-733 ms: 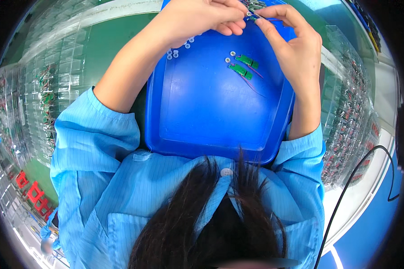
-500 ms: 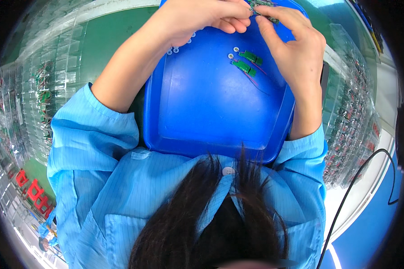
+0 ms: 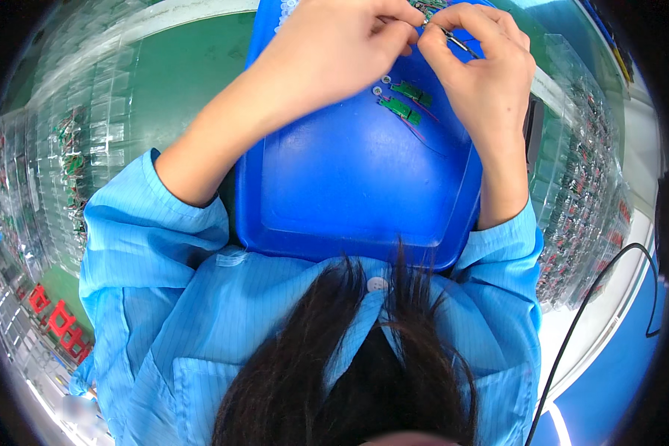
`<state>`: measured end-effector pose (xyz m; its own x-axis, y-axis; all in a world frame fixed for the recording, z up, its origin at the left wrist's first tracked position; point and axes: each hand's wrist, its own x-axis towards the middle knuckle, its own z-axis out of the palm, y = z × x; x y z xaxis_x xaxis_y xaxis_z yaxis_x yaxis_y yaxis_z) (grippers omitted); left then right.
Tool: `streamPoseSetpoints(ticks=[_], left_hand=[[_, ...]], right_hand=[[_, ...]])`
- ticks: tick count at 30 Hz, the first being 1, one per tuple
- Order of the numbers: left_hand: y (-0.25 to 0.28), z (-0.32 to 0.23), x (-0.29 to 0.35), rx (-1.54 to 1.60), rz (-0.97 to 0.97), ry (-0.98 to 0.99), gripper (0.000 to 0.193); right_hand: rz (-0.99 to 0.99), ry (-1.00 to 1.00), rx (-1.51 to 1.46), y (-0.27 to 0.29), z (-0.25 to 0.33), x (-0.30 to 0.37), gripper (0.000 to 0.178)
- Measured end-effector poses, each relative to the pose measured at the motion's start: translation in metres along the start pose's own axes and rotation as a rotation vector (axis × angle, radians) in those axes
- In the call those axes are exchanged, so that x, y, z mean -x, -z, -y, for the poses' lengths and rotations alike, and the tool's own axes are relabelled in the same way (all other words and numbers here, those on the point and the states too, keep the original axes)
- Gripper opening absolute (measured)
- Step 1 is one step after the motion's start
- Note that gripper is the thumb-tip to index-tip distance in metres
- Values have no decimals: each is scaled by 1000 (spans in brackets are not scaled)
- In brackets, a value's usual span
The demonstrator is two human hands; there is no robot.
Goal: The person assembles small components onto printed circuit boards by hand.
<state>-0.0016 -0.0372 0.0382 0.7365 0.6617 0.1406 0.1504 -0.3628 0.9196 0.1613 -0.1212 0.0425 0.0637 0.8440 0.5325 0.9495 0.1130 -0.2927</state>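
Both hands meet over the far end of a blue plastic tray. My left hand is closed, its thumb and forefinger pinched together; whatever they hold is hidden. Close beside it, my right hand pinches a slim dark piece with a silvery edge, too small to name surely. Just beyond the fingertips lie green circuit boards, partly covered by the hands. Nearer me, two small green circuit boards with thin wires, one board and another, rest in the tray beside small round white-rimmed parts.
Small white round pieces sit at the tray's far left. Clear plastic trays of wired parts stand on the left, with more clear trays on the right. A black cable hangs at the right. Red stools stand far left.
My left hand has shifted toward me and its fingers have curled more. In my right fingers the slim dark piece now shows. The two boards in the tray lie almost as before.
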Motion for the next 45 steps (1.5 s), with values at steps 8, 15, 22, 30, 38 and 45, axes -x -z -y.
streamPoseSetpoints(ticks=[8,15,22,30,38,45], left_hand=[[16,43,-20,896,180,293,19],[15,39,-20,877,174,284,21],[6,41,-17,783,119,230,19],[-13,53,-24,505,-89,-66,22],[-3,38,-14,682,17,185,17],[-3,51,-16,877,65,231,18]], right_hand=[[139,-362,-844,-11,-38,3,5],[97,-360,-663,1,-2,-6,5],[-71,-92,-249,-7,-8,1,6],[-81,-12,-58,-7,-11,4,8],[-108,-44,-207,-11,-18,6,9],[-54,-22,-179,-11,-15,6,13]])
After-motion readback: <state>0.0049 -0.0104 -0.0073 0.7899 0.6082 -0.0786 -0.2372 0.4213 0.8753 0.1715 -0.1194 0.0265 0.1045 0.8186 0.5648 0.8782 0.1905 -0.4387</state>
